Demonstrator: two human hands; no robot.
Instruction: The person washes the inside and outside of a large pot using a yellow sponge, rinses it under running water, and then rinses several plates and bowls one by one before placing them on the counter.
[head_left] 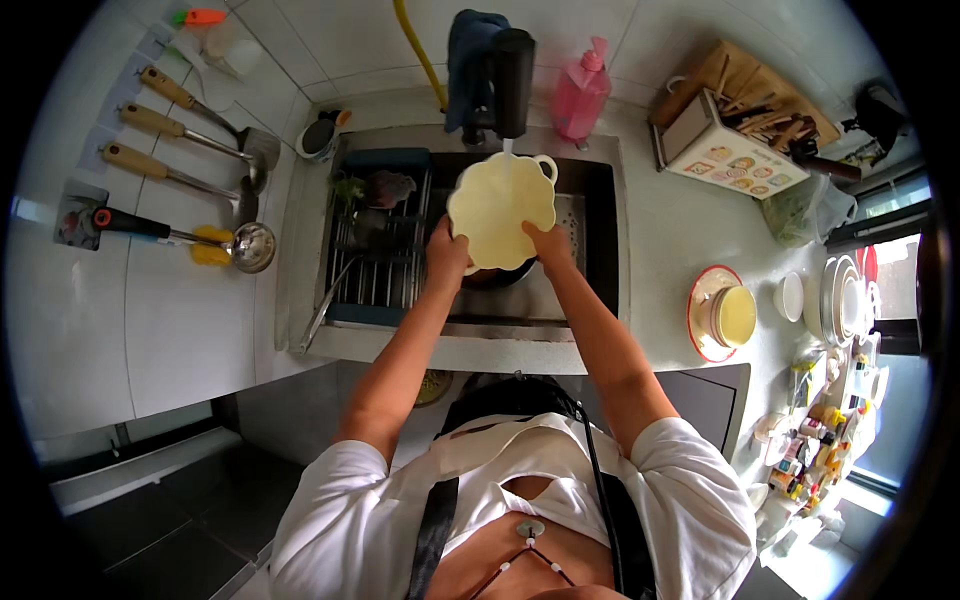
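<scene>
Over the sink (585, 205) I hold a pale yellow scalloped dish (500, 210) with a small loop handle at its far right. My left hand (447, 250) grips its near left edge. My right hand (549, 244) grips the near right edge, with the thumb on the inner face. A thin stream of water (507, 147) runs from the black faucet (513, 85) onto the far part of the dish. Partly hidden below the dish is a dark round pan or bowl (497, 280).
A wire rack (385, 285) holding vegetables covers the sink's left side. Behind the sink stands a pink pump bottle (580, 95). On the right counter are a yellow cup (735, 316) on a red-rimmed plate (697, 300) and a utensil box (725, 150). A ladle (252, 247) hangs at left.
</scene>
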